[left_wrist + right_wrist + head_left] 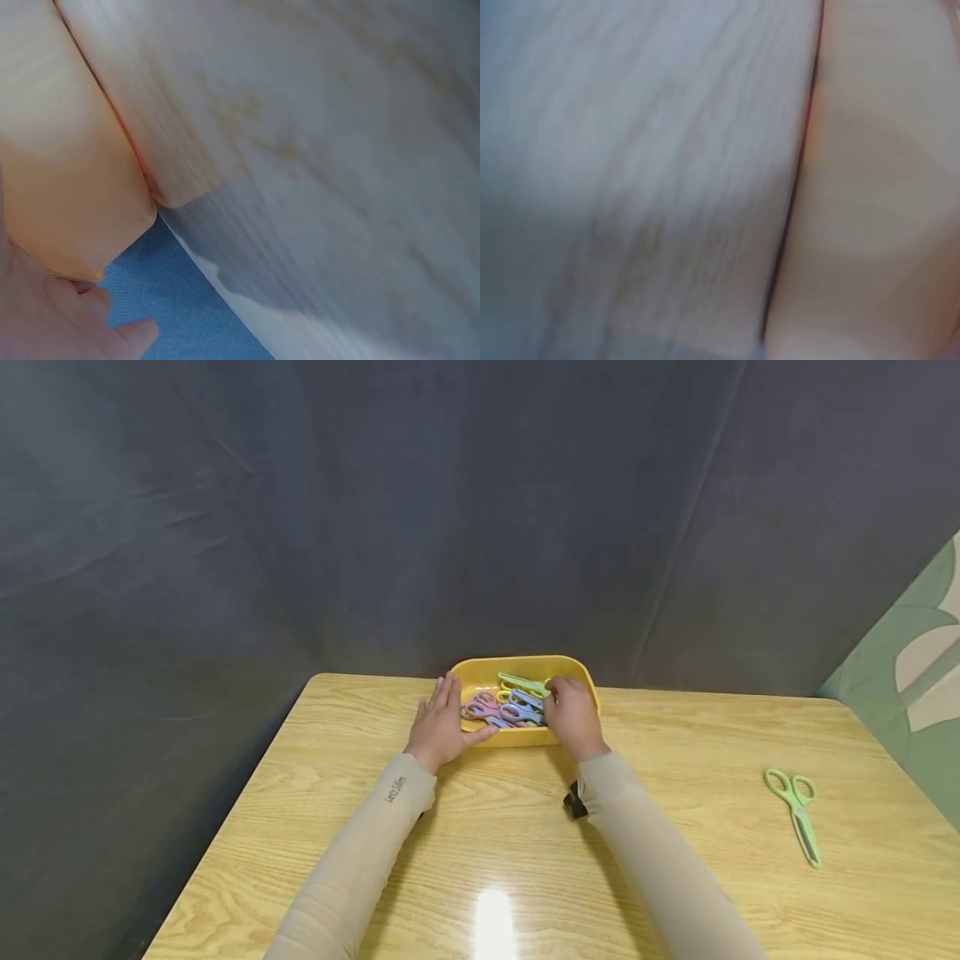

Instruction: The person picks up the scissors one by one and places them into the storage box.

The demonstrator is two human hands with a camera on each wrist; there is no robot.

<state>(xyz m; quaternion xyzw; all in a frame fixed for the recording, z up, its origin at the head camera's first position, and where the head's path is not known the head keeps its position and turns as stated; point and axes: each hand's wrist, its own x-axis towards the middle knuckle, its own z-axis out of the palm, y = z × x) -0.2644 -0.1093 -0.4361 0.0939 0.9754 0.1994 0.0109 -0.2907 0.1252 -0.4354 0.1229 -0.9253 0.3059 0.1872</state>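
A yellow plastic bin [517, 738] stands at the table's back edge. Inside lie several scissors, among them pink scissors [487, 704] and blue scissors [517, 713]. My left hand [438, 731] rests along the bin's left end, fingers straight and thumb out along the front rim; the left wrist view shows fingertips [94, 300] beside the bin's wall [82, 150]. My right hand [573, 714] reaches over the front rim at the right end, fingers curled. It pinches light green scissors [523, 683] whose blade end points left. The right wrist view shows only the bin's outer wall [870, 187] and the table.
Another pair of light green scissors [798, 814] lies on the wooden table [675, 760] at the right. A dark cloth [480, 510] hangs behind the table, with a green patterned surface [918, 668] at the far right.
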